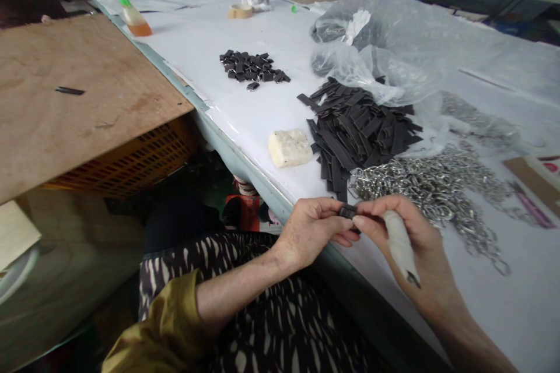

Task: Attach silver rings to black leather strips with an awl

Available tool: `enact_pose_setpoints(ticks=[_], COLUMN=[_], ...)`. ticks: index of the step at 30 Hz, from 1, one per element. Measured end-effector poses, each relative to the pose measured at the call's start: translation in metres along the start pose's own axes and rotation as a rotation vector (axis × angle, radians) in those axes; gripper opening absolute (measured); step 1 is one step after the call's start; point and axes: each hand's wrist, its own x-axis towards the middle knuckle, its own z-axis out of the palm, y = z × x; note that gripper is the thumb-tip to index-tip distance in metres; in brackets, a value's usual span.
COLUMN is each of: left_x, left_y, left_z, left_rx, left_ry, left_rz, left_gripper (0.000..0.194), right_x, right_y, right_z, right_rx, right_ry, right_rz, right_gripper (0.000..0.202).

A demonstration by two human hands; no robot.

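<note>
My left hand (312, 230) pinches a small folded black strip (347, 211) at the table's near edge. My right hand (409, 239) grips the other side of this strip between thumb and forefinger. Tucked in the same hand is a tool with a white wrapped handle (400, 245), its dark tip pointing back towards me. Just beyond my hands lie a heap of flat black strips (361, 125) and a pile of silver metal rings (437, 180). Farther off sits a small pile of folded black pieces with metal rings (251, 67).
A cream-coloured block (290, 148) sits left of the strips. Clear plastic bags (420, 41) cover the back right. A bottle with orange liquid (135, 20) and a tape roll (240, 11) stand farther back. At left is a wooden board (79, 87) over an orange crate (131, 157).
</note>
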Motion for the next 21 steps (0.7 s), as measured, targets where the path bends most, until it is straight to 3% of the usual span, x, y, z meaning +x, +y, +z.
enact_pose_setpoints(ticks=[11,21], left_x=[0.0005,-0.0002], left_y=[-0.0010,0.0061], left_z=[0.0009,-0.0003], left_rx=[-0.021,0.026], left_ry=[-0.006,-0.026], left_rz=[-0.006,-0.075], left_gripper=[0.018,0.038], right_x=[0.0003,0.0000], right_y=[0.0014,0.0023], right_z=[0.0003,-0.0008], right_rx=[0.002,0.001], right_ry=[0.009,-0.011], right_rz=[0.028,0.026], right_gripper=[0.018,0.016])
